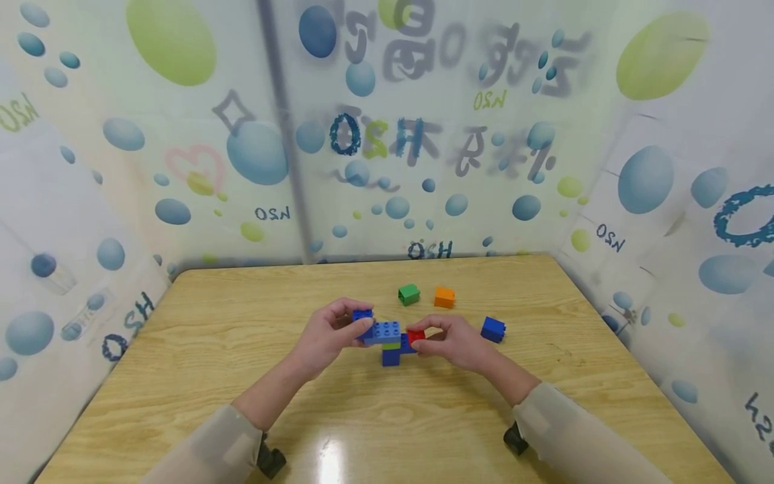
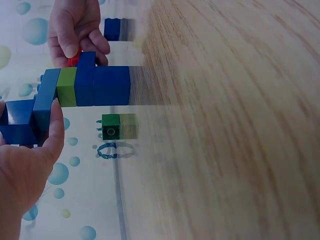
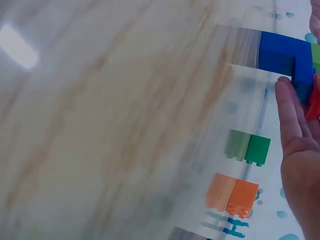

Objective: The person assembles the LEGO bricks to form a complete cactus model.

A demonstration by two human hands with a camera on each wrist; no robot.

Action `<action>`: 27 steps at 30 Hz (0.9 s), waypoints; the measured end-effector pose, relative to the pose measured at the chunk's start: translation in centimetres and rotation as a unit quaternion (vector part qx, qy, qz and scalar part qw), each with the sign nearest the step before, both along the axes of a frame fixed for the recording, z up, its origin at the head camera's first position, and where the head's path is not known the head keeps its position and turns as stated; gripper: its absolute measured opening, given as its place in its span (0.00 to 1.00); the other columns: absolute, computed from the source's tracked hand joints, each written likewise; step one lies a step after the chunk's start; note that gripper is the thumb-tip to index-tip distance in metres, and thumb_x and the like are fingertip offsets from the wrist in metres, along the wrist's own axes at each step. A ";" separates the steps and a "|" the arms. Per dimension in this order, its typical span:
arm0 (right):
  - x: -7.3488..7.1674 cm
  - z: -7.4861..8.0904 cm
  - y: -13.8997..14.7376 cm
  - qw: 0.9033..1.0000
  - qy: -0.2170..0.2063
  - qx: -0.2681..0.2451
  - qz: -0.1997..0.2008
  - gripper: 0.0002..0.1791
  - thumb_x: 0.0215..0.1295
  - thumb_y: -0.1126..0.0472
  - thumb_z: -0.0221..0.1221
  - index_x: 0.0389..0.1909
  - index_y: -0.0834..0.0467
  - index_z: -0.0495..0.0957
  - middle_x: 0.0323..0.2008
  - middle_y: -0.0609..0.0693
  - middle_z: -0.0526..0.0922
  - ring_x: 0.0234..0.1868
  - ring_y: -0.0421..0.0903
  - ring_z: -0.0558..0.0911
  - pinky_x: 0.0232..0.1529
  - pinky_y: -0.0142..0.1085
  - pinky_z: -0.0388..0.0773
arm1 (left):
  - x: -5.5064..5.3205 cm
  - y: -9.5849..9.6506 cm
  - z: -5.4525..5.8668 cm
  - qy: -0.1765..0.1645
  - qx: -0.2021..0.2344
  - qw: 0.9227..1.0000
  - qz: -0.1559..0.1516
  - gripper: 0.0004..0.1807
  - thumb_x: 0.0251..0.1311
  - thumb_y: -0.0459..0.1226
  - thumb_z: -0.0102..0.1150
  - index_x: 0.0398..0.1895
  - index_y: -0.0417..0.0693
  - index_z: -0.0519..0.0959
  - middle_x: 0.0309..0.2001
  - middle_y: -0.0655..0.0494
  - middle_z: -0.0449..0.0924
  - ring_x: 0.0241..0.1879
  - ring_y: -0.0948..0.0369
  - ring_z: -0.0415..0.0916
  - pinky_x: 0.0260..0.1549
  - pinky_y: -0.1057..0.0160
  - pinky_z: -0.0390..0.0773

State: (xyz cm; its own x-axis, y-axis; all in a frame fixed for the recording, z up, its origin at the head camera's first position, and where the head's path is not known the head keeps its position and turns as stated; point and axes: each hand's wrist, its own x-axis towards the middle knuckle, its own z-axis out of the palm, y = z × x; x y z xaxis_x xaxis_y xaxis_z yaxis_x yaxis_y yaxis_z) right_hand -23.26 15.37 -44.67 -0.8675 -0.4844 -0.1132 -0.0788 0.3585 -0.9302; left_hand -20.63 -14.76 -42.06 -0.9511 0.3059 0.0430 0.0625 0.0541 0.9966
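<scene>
A stacked structure of toy building bricks stands in the middle of the table. Its base is a dark blue brick [image 1: 391, 357], with another dark blue brick [image 2: 85, 82] reaching right above it. Higher up come a lime green brick [image 2: 66, 87] and a lighter blue brick [image 1: 387, 329] that juts left. My left hand [image 1: 319, 339] grips a dark blue brick [image 2: 19, 120] at that left end, thumb in front. On the right arm of the structure, my right hand [image 1: 455, 344] pinches a red brick [image 1: 415, 336] between thumb and fingers. Its underside contact is partly hidden.
Behind the structure lie a green brick [image 1: 408, 294] and an orange brick [image 1: 444, 298]. One loose dark blue brick [image 1: 493, 329] sits to the right of my right hand. A patterned curtain [image 1: 387, 222] borders the wooden table [image 1: 242, 302] at the back and sides.
</scene>
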 end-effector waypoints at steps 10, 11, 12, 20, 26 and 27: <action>0.0 0.1 -0.2 1.000 0.000 -0.011 -0.007 0.19 0.75 0.56 0.72 0.62 0.55 0.87 0.63 0.57 0.86 0.54 0.51 0.92 0.57 0.43 0.91 | -0.2 -0.1 0.0 0.005 0.001 1.000 -0.004 0.19 0.77 0.38 0.67 0.66 0.41 0.82 0.54 0.44 0.81 0.49 0.53 0.82 0.46 0.58 0.93; 0.0 0.1 -0.2 1.000 0.001 -0.011 -0.007 0.19 0.75 0.56 0.72 0.62 0.55 0.87 0.63 0.57 0.86 0.54 0.51 0.92 0.57 0.43 0.91 | -0.2 -0.1 0.0 0.006 0.001 1.000 -0.004 0.19 0.77 0.37 0.67 0.66 0.40 0.82 0.54 0.44 0.81 0.49 0.54 0.82 0.46 0.58 0.93; 0.0 0.2 -0.2 1.000 0.002 -0.011 -0.007 0.19 0.75 0.56 0.71 0.62 0.56 0.87 0.63 0.57 0.86 0.54 0.51 0.92 0.57 0.42 0.91 | -0.2 -0.1 0.0 0.006 0.001 1.000 -0.005 0.19 0.77 0.37 0.67 0.66 0.40 0.82 0.54 0.45 0.81 0.49 0.54 0.82 0.46 0.58 0.93; 0.1 0.3 -0.2 1.000 -0.001 -0.018 -0.006 0.19 0.75 0.58 0.71 0.62 0.58 0.86 0.63 0.60 0.85 0.53 0.52 0.92 0.58 0.46 0.91 | -0.1 -0.1 0.0 0.008 0.002 1.000 -0.004 0.19 0.77 0.38 0.68 0.66 0.41 0.82 0.53 0.47 0.81 0.49 0.54 0.82 0.45 0.58 0.93; 0.1 0.5 -0.3 1.000 -0.011 -0.015 -0.009 0.18 0.75 0.58 0.71 0.62 0.58 0.86 0.63 0.60 0.85 0.52 0.51 0.92 0.57 0.44 0.91 | -0.2 -0.1 -0.2 0.004 0.000 1.000 -0.001 0.19 0.76 0.38 0.68 0.66 0.42 0.82 0.54 0.46 0.81 0.49 0.54 0.82 0.46 0.59 0.93; 0.1 0.5 -0.3 1.000 -0.013 -0.014 -0.010 0.18 0.75 0.58 0.71 0.62 0.58 0.86 0.63 0.60 0.85 0.52 0.51 0.92 0.56 0.43 0.91 | -0.1 -0.1 -0.2 0.002 0.000 1.000 0.000 0.19 0.76 0.37 0.68 0.65 0.42 0.82 0.54 0.46 0.81 0.49 0.54 0.82 0.46 0.58 0.93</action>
State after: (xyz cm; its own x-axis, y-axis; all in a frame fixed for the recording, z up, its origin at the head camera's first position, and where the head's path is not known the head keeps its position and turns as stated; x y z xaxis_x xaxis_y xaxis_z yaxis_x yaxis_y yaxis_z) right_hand -23.12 15.08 -44.17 -0.8735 -0.4712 -0.1223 -0.0475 0.3326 -0.9419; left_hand -20.77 -14.82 -42.21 -0.9508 0.3061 0.0472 0.0667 0.0538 0.9963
